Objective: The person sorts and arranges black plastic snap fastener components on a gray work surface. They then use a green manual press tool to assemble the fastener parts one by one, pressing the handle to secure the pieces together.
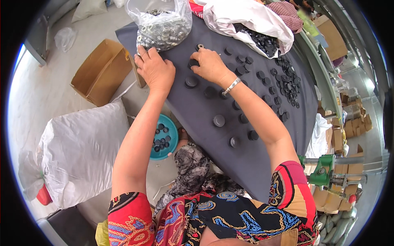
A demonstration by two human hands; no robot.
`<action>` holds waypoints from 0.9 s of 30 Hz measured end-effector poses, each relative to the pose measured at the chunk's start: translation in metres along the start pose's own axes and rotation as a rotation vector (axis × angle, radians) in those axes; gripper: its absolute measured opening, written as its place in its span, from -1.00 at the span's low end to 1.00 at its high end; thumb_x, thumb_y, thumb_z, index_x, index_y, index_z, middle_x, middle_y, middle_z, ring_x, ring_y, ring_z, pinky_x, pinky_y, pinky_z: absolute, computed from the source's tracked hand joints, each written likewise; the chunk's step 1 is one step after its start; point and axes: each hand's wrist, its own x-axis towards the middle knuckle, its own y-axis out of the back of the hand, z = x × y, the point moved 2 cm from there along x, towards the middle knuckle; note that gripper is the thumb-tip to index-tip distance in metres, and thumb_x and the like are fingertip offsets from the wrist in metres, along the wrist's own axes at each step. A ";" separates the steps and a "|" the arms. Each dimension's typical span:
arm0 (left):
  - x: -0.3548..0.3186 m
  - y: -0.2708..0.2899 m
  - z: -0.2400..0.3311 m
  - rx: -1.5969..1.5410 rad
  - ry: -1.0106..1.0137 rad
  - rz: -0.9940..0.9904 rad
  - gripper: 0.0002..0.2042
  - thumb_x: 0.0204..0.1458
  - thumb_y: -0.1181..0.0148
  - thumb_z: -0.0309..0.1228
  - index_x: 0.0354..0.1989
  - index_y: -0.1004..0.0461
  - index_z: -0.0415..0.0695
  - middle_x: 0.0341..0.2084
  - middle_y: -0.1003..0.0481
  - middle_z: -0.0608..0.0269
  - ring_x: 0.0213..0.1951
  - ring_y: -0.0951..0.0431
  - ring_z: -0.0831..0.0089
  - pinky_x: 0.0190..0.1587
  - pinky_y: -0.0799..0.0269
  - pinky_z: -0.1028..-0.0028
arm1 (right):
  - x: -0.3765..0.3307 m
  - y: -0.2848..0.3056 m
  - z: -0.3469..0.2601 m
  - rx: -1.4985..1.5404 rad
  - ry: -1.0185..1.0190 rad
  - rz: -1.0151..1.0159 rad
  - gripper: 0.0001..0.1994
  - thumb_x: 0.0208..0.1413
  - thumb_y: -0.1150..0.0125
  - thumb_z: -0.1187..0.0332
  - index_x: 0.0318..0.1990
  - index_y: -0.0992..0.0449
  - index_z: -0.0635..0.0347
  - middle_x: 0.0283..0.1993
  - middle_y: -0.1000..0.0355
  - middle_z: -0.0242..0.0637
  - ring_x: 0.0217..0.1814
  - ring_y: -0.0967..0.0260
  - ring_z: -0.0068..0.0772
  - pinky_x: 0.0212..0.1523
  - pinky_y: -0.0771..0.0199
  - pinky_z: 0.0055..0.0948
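Note:
On the dark cloth-covered table point(180, 98), my right hand point(211, 67) has its thumb and fingers closed about a round black cap point(193, 63). A small metal ring-like piece point(200, 46) lies just beyond those fingers. My left hand point(156, 71) is at the table's left edge with its fingers apart, beside a clear plastic bag point(164, 30) of small shiny metal pieces; its fingertips reach the bag's near side. More black caps, single and stacked, stand about the right hand, among them one cap point(191, 82) nearer me and another point(218, 120).
A white sack point(246, 16) spills black parts at the far right, near a heap of black rings point(289, 82). Left on the floor are a cardboard box point(100, 71) and a stuffed white sack point(82, 147). A teal basin point(174, 131) holds black caps. A green clamp point(322, 171) sits at right.

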 end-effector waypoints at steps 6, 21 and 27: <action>0.000 -0.001 0.002 -0.006 0.040 -0.030 -0.52 -0.11 -0.21 -0.39 0.05 -0.33 -0.19 0.31 -0.10 -0.16 0.29 -0.07 -0.21 0.23 -0.11 -0.08 | -0.034 0.027 0.000 0.079 -0.032 0.290 -0.75 -0.02 -0.21 0.41 -0.15 -0.55 0.23 -0.24 -0.47 -0.09 -0.14 -0.44 -0.06 -0.11 -0.41 -0.13; -0.135 0.012 -0.168 -0.576 0.274 -0.102 -0.61 0.04 -0.10 -0.59 0.10 -0.36 -0.24 -0.03 -0.51 0.03 0.00 -0.54 0.18 0.05 -0.40 0.32 | -0.236 0.055 -0.094 0.260 -0.148 0.570 -0.69 -0.14 -0.26 0.62 -0.17 -0.54 0.20 -0.28 -0.41 -0.21 -0.26 -0.35 -0.18 -0.20 -0.37 -0.30; -0.263 -0.009 -0.278 -0.149 0.439 -0.473 -0.77 -0.04 -0.10 -0.57 -0.18 -0.55 -0.17 -0.31 -0.60 -0.01 -0.20 -0.61 0.08 -0.10 -0.48 0.26 | -0.321 0.027 -0.084 0.178 -0.402 0.568 -0.72 0.00 -0.19 0.66 -0.08 -0.50 0.32 -0.24 -0.41 -0.12 -0.22 -0.37 -0.16 -0.21 -0.41 -0.33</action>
